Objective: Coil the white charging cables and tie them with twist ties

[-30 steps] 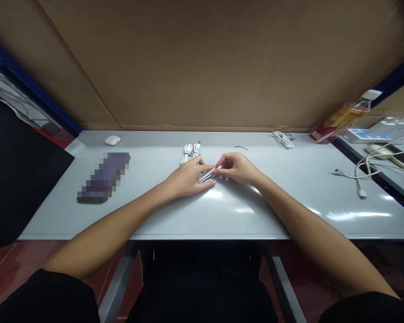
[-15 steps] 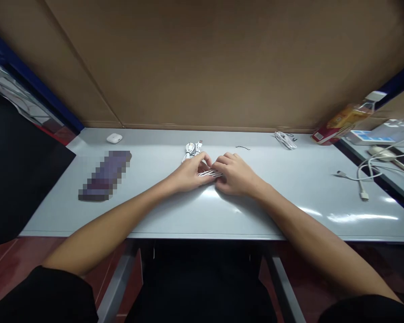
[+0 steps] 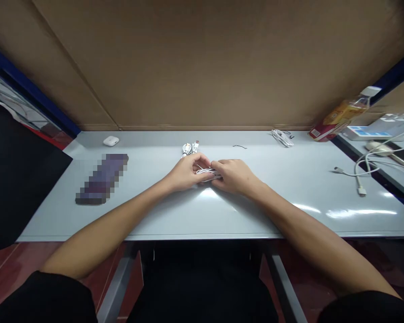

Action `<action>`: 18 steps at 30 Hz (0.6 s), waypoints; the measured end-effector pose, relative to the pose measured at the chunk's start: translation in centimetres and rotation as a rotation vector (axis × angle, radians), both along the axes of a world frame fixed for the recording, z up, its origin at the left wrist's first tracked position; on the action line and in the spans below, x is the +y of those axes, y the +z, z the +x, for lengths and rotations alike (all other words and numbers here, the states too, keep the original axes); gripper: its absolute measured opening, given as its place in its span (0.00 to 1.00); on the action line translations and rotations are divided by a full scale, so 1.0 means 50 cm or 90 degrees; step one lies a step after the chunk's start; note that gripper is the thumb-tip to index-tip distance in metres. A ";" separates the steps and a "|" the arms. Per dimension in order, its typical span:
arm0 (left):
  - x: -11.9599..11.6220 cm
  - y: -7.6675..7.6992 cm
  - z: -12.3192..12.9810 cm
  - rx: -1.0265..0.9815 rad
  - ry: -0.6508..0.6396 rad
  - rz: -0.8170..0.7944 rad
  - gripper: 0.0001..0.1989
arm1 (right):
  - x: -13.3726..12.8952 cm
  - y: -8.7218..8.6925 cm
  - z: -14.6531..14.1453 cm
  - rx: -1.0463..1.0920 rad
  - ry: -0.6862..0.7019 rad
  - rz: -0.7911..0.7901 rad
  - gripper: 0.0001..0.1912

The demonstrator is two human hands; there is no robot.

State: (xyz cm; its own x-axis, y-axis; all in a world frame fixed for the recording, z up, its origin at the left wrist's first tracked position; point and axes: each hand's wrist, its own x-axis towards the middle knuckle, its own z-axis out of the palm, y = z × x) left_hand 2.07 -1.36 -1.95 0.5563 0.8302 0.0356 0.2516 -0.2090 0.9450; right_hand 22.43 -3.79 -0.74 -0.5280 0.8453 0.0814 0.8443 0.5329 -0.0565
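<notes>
A coiled white cable (image 3: 205, 171) is between my two hands, just above the middle of the table (image 3: 188, 215). My left hand (image 3: 186, 172) grips its left end between thumb and fingers. Closed on the right end is my right hand (image 3: 233, 175), whose fingers partly cover the coil. Right behind my left hand lie tied white cables (image 3: 186, 150), one with a USB plug (image 3: 195, 146); their near parts are hidden by the hand. Behind my right hand a thin black twist tie (image 3: 239, 146) rests on the table.
At left are a white earbud case (image 3: 111, 141) and a blurred-out dark phone-like object (image 3: 103, 178). A bundled white cable (image 3: 283, 138), a drink bottle (image 3: 340, 117) and loose white cables (image 3: 358, 175) lie at right. A brown panel (image 3: 202, 67) closes the back.
The fingers of my right hand have shifted and flattened over the coil. Both hands still hold the white cable, and the view has turned slightly.
</notes>
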 end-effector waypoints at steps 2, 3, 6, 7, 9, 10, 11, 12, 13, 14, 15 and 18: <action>-0.006 0.004 0.001 0.058 -0.006 0.052 0.17 | 0.001 0.000 -0.002 -0.027 -0.014 -0.004 0.16; -0.009 0.007 0.001 0.090 -0.006 0.081 0.16 | 0.001 0.000 -0.003 -0.038 -0.021 -0.004 0.16; -0.020 0.019 0.000 0.191 -0.031 0.155 0.17 | 0.000 0.004 -0.007 -0.059 -0.042 0.001 0.16; -0.021 0.023 -0.001 0.227 -0.051 0.183 0.17 | -0.002 0.005 -0.009 -0.069 -0.049 0.004 0.15; -0.021 0.028 -0.003 0.289 -0.101 0.244 0.16 | -0.006 0.009 -0.015 -0.092 -0.055 0.007 0.14; -0.019 0.029 -0.004 0.308 -0.128 0.269 0.16 | -0.009 0.010 -0.019 -0.102 -0.055 0.008 0.13; -0.016 0.028 -0.005 0.319 -0.149 0.287 0.17 | -0.012 0.011 -0.022 -0.109 -0.054 0.009 0.13; -0.014 0.027 -0.005 0.327 -0.162 0.294 0.17 | -0.014 0.012 -0.025 -0.112 -0.051 0.008 0.13; -0.012 0.025 -0.005 0.334 -0.168 0.293 0.16 | -0.016 0.011 -0.027 -0.113 -0.049 0.008 0.13; -0.010 0.022 -0.004 0.344 -0.166 0.288 0.16 | -0.018 0.010 -0.028 -0.113 -0.050 0.009 0.13; -0.010 0.020 -0.002 0.355 -0.158 0.283 0.15 | -0.019 0.009 -0.029 -0.112 -0.052 0.012 0.13; -0.015 0.015 0.006 0.389 -0.126 0.269 0.16 | -0.018 0.002 -0.028 -0.104 -0.051 0.035 0.12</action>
State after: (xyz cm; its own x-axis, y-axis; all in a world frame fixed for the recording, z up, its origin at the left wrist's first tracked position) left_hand 2.38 -2.09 -1.20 0.7158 0.6975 -0.0332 0.6236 -0.6172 0.4797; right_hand 21.04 -4.67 -0.64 -0.4687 0.8821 0.0477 0.8801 0.4616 0.1116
